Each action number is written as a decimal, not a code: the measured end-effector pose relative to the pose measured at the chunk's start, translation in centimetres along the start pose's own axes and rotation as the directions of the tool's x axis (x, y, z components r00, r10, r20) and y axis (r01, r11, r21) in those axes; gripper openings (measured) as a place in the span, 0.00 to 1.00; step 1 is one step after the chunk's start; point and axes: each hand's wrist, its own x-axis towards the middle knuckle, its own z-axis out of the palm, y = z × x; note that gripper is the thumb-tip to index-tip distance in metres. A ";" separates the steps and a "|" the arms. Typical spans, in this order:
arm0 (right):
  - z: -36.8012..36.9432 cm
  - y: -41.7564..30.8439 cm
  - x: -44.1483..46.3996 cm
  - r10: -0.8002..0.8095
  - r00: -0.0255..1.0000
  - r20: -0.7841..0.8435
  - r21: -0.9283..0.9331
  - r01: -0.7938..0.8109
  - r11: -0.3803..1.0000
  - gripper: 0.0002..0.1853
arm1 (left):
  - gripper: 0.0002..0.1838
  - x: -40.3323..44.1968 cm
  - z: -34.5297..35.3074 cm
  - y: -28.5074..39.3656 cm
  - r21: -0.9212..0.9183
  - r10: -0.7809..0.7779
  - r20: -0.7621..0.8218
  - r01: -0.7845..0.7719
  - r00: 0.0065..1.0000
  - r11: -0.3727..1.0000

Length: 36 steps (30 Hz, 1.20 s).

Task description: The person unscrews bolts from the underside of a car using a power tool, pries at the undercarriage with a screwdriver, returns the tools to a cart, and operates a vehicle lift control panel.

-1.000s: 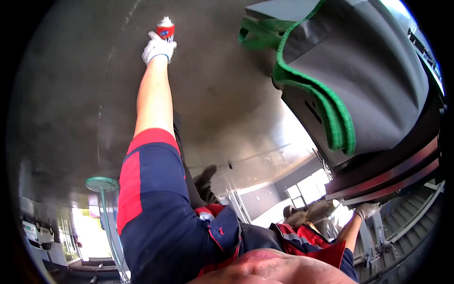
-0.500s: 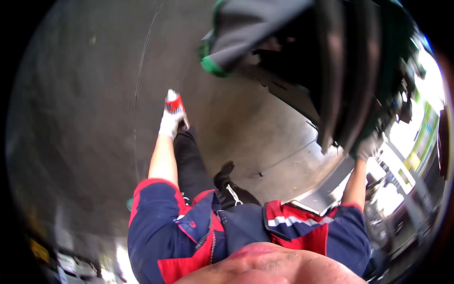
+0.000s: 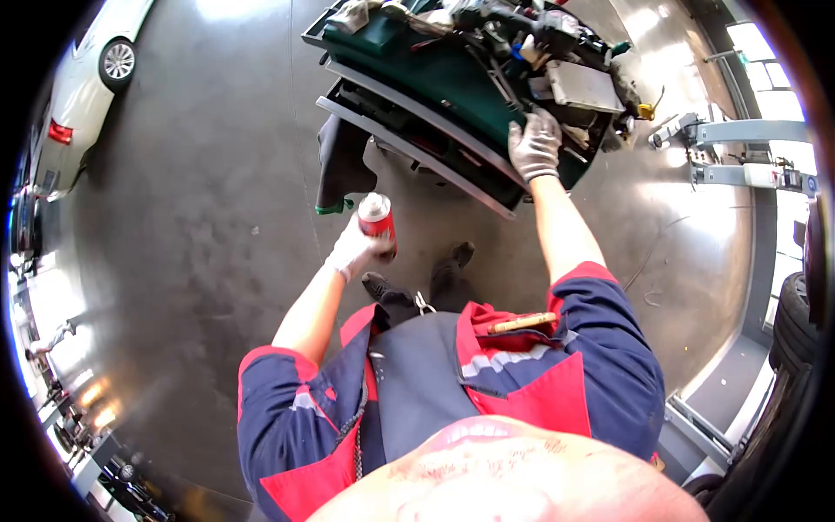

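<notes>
A red spray can (image 3: pixel 377 228) with a white top is upright in my left hand (image 3: pixel 355 247), its gloved fingers wrapped round it. My right hand (image 3: pixel 534 150), also in a pale glove, lies on the near right edge of a dark green tool cart (image 3: pixel 391 50), fingers stretched out and thumb apart. Close to those fingers is a white box-like item (image 3: pixel 584 87) on the cart top. A grey cover (image 3: pixel 344 165) with green edging hangs below the cart's left end, just beyond the can.
Assorted tools and gloves crowd the cart top. A white car (image 3: pixel 90 104) stands at the upper left. Grey lift arms (image 3: pixel 752 131) reach in from the right, above stacked tires (image 3: pixel 793 322). My shoes (image 3: pixel 376 285) are on the dark floor below the cart.
The view has swung, bringing the cart top and the white car into sight. The cover looks smaller and lower. My left hand, still holding the can, is nearer my body than one second ago.
</notes>
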 end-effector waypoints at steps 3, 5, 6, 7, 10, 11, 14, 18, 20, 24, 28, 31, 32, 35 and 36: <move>-1.2 -0.7 0.6 -0.053 0.983 -0.173 0.292 0.102 0.951 0.19 | 0.47 -0.5 3.1 10.6 -0.092 0.170 -0.174 -0.188 0.970 0.978; -3.2 -1.8 -0.1 0.046 0.986 -0.159 0.377 0.018 0.926 0.20 | 0.46 1.2 5.3 14.1 -0.033 0.244 -0.250 -0.260 0.937 0.965; -5.1 -1.2 -0.5 0.020 0.981 -0.191 0.423 0.064 0.904 0.20 | 0.46 1.3 6.8 16.7 -0.067 0.305 -0.267 -0.334 0.914 0.940; -6.7 -1.1 -0.9 0.019 0.976 -0.215 0.432 0.078 0.899 0.20 | 0.43 3.0 7.5 17.8 -0.136 0.359 -0.261 -0.402 0.896 0.906; -11.8 -0.2 -4.3 0.130 0.973 -0.190 0.528 -0.010 0.849 0.20 | 0.41 6.3 9.5 22.6 -0.032 0.489 -0.300 -0.520 0.819 0.853; -13.5 0.6 -5.7 0.142 0.977 -0.160 0.495 -0.046 0.868 0.20 | 0.40 8.1 9.6 22.8 -0.056 0.501 -0.293 -0.538 0.814 0.841; -18.0 3.4 -10.3 0.226 0.970 -0.083 0.399 -0.176 0.900 0.15 | 0.36 13.2 9.2 24.1 -0.187 0.533 -0.253 -0.581 0.808 0.792; -22.6 6.0 -18.1 0.681 0.732 0.008 0.123 -0.676 0.726 0.17 | 0.42 18.0 9.0 25.2 0.015 0.575 -0.306 -0.600 0.759 0.800; -25.2 4.7 -20.6 0.909 0.392 0.140 0.039 -0.920 0.390 0.18 | 0.48 19.9 8.5 24.9 -0.045 0.605 -0.239 -0.631 0.759 0.774; -22.9 4.3 -33.2 0.987 0.073 0.144 0.163 -0.985 0.049 0.24 | 0.47 19.2 8.4 25.6 0.162 0.642 -0.243 -0.622 0.727 0.766; -28.7 -3.2 -31.9 0.982 -0.044 0.186 0.429 -0.895 -0.121 0.21 | 0.48 14.2 7.4 21.7 0.632 0.749 -0.075 -0.550 0.658 0.546; -31.6 -4.2 -35.8 0.986 0.166 -0.029 0.662 -0.736 0.143 0.14 | 0.41 7.9 8.3 23.0 0.346 0.907 0.407 -0.937 0.109 -0.042; -34.8 -4.8 -34.0 0.964 0.227 -0.140 0.728 -0.636 0.256 0.13 | 0.37 5.8 9.6 25.9 0.187 0.851 0.515 -0.954 -0.107 -0.233; -47.5 -7.3 -25.5 0.891 0.279 -0.357 0.567 -0.694 0.445 0.13 | 0.36 -0.1 14.8 37.3 -0.234 0.723 0.539 -0.902 -0.431 -0.363; -51.6 -8.2 -23.2 0.805 0.368 -0.465 0.595 -0.543 0.592 0.16 | 0.33 -2.0 16.4 40.0 -0.334 0.776 0.442 -0.886 -0.450 -0.323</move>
